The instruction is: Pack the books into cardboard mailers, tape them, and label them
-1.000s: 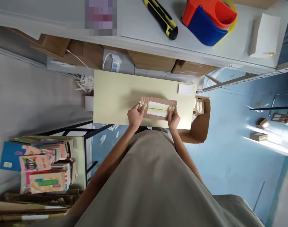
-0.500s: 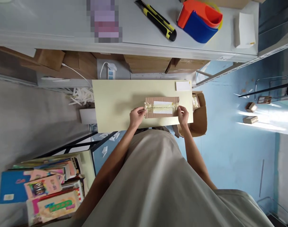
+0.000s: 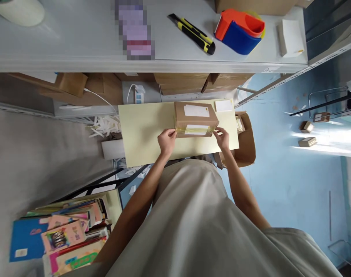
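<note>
A small cardboard box (image 3: 180, 117) rests on the pale yellow board, its upper face and the side toward me both showing. White labels lie on both of those faces, and clear yellowish tape (image 3: 181, 130) runs along the near side. My left hand (image 3: 166, 141) is closed in a pinch at the box's near left corner. At the opposite end, my right hand (image 3: 222, 138) pinches the near right corner, thumb and fingertips together. Both hands touch the box where the tape wraps round its ends. The undersides of the fingertips are hidden.
Above the board (image 3: 148, 142), a shelf (image 3: 77, 42) holds a utility knife (image 3: 194, 34), a tape dispenser (image 3: 240, 32) and a white label stack (image 3: 291, 38). An open carton (image 3: 247, 146) stands right. Paper scraps (image 3: 104, 126) and piled books (image 3: 62, 234) are at left.
The box has turned between my hands: its taped, labelled face has tipped toward me and another labelled face now shows on top. Both hands remain at its ends.
</note>
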Action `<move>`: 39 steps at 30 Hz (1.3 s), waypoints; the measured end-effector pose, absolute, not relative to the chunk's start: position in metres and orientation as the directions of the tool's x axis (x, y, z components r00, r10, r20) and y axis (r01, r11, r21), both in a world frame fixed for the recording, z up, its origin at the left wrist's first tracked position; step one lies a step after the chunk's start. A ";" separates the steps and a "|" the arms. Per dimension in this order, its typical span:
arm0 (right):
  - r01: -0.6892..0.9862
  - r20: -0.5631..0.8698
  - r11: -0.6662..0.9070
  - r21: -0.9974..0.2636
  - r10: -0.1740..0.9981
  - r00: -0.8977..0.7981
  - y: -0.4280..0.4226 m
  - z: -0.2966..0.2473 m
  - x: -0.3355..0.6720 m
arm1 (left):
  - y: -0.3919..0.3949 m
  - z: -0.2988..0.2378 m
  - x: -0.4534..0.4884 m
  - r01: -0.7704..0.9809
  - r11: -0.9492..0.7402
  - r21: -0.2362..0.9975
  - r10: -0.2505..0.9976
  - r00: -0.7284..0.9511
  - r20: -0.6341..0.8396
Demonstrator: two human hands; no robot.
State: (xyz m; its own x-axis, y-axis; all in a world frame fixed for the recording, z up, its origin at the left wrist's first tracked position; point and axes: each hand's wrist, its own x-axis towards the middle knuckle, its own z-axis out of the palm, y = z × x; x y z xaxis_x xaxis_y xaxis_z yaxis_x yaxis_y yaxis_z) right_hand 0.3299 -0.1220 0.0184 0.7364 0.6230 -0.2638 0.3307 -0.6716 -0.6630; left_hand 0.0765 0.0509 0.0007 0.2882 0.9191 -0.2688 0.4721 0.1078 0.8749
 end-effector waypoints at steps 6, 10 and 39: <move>0.298 -0.408 -0.744 -0.598 0.602 0.686 -0.129 -0.009 0.323 | 0.031 -0.028 0.060 0.566 0.257 0.783 0.886 0.184 -0.425; 0.329 -0.403 -0.692 -0.642 0.670 0.623 -0.139 -0.013 0.351 | 0.024 -0.036 0.058 0.576 0.282 0.767 0.892 0.138 -0.431; 0.188 -0.212 -0.553 -0.812 0.579 0.787 -0.086 -0.131 0.592 | 0.025 -0.123 0.434 0.749 0.073 0.659 0.901 0.234 -0.366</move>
